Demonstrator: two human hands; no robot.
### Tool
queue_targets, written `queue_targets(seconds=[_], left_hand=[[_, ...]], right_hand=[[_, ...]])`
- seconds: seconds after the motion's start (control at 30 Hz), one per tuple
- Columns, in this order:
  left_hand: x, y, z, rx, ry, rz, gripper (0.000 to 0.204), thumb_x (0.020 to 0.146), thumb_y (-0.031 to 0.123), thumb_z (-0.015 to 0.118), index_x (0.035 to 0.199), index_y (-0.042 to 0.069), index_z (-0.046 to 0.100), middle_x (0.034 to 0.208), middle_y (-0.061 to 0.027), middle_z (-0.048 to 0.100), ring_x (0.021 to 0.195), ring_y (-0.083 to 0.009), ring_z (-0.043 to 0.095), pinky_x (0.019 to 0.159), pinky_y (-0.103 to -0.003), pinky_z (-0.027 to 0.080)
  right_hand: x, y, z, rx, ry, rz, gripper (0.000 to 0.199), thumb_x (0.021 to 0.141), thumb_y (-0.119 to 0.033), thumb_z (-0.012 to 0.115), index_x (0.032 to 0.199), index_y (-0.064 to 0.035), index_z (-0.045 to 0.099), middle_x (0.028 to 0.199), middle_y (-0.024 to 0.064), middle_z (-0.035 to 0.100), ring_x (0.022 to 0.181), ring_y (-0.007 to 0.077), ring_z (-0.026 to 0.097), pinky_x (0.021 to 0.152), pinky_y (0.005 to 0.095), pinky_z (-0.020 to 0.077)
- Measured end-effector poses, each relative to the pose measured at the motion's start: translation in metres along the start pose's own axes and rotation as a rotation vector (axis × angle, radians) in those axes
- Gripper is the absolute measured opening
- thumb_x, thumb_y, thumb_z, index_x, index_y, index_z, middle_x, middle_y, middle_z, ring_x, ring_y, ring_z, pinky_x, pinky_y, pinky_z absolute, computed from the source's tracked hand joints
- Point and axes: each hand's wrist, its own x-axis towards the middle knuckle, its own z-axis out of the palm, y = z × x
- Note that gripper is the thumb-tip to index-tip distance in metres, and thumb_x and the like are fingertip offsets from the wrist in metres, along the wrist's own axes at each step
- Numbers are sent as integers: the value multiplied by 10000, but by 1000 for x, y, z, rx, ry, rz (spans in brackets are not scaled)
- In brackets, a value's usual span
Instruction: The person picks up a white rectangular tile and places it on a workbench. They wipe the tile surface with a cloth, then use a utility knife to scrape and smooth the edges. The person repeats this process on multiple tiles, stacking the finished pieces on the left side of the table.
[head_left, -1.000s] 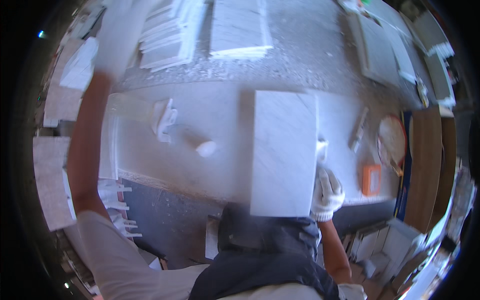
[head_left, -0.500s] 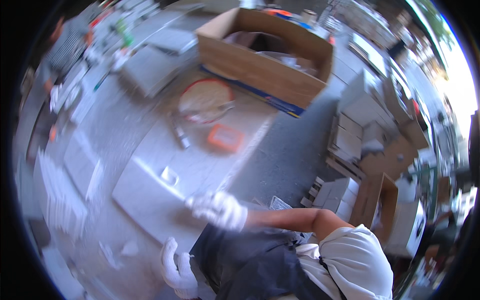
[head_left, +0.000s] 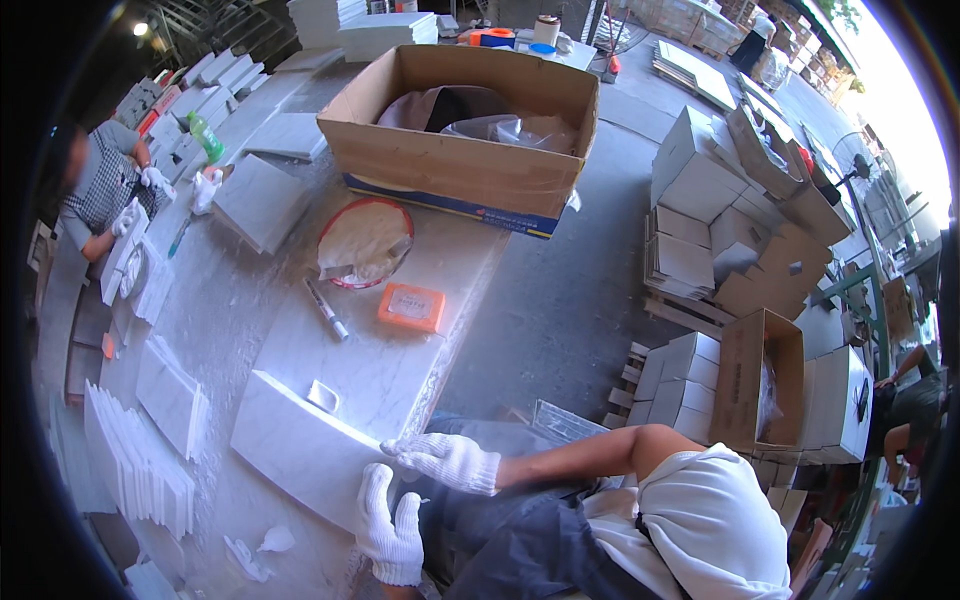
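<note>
A pale marble-look slab (head_left: pixel 300 450) with a long bright edge lies flat on the work surface in front of me. My right hand (head_left: pixel 445 461), in a white knit glove, reaches in from the right with fingers stretched out at the slab's upper right corner. Just below it, my gloved left hand (head_left: pixel 392 532) rests by the slab's right edge, thumb and fingers apart. Neither hand visibly holds anything; whether the fingertips press on the slab I cannot tell. A small white squarish piece (head_left: pixel 323 396) sits beyond the slab's bright edge.
Farther off are an orange block (head_left: pixel 412 307), a marker pen (head_left: pixel 326 311) and a red-rimmed tub of pale paste (head_left: pixel 350 232). A large cardboard box (head_left: pixel 450 165) stands behind. Thin slabs (head_left: pixel 135 470) lean at left, near a co-worker (head_left: pixel 105 190). White cartons (head_left: pixel 680 380) stand at right.
The view has shifted and sharpened. My left hand has moved up and right, closer to my right hand and the slab's edge. My right hand stays by the slab's corner.
</note>
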Motion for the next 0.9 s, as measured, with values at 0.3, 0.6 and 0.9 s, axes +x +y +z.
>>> queue_targets(seconds=[0.3, 0.6, 0.9], left_hand=[[-23, 9, 0, -165, 130, -156, 590, 920, 73, 770, 1461, -41, 562, 1399, -203, 666, 1260, -301, 671, 1054, -392, 543], [-25, 13, -2, -307, 133, -208, 662, 853, 177, 853, 1456, 81, 598, 1203, -130, 754, 1079, -272, 753, 940, -363, 598], [-57, -13, -26, 18, 140, -131, 508, 827, 376, 829, 1259, 156, 678, 1001, -75, 765, 825, -279, 755, 673, -383, 584]], right_hand=[[-29, 8, 24, -39, -170, -154, 320, 1099, -231, 586, 1292, -1, 697, 1314, 154, 710, 1177, 242, 689, 1036, 361, 537], [-25, -2, -8, -252, -302, 206, 507, 1038, -311, 641, 1417, 21, 590, 1362, 128, 652, 1222, 262, 638, 1045, 430, 512], [-25, -32, 36, -454, -498, 210, 588, 1075, -358, 607, 1489, 41, 485, 1393, 132, 593, 1289, 318, 588, 1123, 521, 484]])
